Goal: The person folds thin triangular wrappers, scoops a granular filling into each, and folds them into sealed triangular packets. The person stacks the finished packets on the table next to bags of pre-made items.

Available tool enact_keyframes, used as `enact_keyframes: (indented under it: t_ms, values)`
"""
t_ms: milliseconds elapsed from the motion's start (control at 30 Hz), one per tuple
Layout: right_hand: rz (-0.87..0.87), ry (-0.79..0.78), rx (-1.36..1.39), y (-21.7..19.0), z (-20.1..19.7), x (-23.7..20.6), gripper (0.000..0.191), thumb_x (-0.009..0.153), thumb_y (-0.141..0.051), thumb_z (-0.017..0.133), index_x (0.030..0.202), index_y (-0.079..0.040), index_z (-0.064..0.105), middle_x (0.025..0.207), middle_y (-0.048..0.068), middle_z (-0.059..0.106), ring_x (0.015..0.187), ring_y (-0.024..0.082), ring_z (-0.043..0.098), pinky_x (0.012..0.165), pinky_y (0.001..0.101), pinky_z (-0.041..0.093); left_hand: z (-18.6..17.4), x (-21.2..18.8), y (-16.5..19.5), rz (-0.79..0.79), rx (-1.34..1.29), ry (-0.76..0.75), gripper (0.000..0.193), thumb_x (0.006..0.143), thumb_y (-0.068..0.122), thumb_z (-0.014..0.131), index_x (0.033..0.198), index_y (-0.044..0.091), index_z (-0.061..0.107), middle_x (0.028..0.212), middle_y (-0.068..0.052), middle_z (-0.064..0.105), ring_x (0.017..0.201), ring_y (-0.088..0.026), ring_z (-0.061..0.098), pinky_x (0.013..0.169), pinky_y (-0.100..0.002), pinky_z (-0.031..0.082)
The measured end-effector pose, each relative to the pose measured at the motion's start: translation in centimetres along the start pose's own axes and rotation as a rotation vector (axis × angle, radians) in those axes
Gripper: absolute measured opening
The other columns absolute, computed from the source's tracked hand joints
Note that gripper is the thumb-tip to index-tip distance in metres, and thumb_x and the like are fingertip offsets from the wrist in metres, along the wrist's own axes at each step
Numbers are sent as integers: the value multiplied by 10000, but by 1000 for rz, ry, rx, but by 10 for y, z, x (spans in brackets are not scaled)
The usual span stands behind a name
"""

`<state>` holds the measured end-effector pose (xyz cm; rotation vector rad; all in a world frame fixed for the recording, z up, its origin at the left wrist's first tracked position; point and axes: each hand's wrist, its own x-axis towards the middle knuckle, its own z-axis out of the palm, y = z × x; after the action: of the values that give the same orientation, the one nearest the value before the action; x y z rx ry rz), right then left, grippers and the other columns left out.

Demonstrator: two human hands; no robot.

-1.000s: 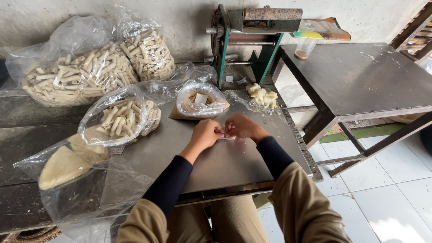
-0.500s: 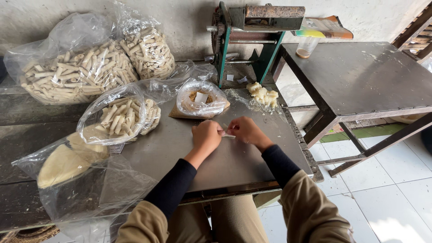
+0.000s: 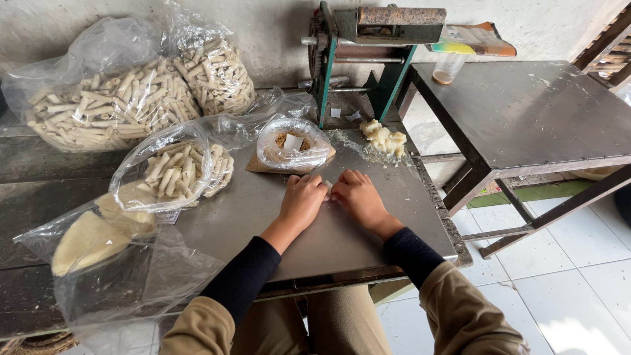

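Head view: both hands had shifted slightly forward on the grey metal tabletop (image 3: 368,230) since half a second earlier. Left hand (image 3: 303,200) and right hand (image 3: 358,196) were curled, fingertips pinching a small pale rolled strip (image 3: 328,187) between them, so rolling looked mid-step. The strip was mostly hidden; the clear plastic bag of brown filling (image 3: 291,146) sat just beyond.

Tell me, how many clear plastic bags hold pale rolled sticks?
3: a big bag at the far left, another bag by the wall, a smaller open bag left of the left hand. More may be hidden.
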<state>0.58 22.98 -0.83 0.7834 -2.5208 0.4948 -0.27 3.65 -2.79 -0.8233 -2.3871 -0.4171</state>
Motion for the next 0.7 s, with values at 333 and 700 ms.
enact_keyframes:
  t_ms: [333,700]
  values:
    - [337,-227,393,29,12,33,116,817,-130,792,905,-64,757,867,106,720,779,239,711,727,365,558,-25,25,-1,-719,-459,-241,146,816,334,817,869,199,795,762,-13,748,773,-231,720,786,-446,471]
    - [144,-34,282,6,3,5,105,875,-81,729,978,-64,735,986,135,695,885,332,690,785,404,556,1,1,5,-227,-103,36,71,918,214,751,899,145,752,1023,-33,669,1016,-256,604,883,-460,393]
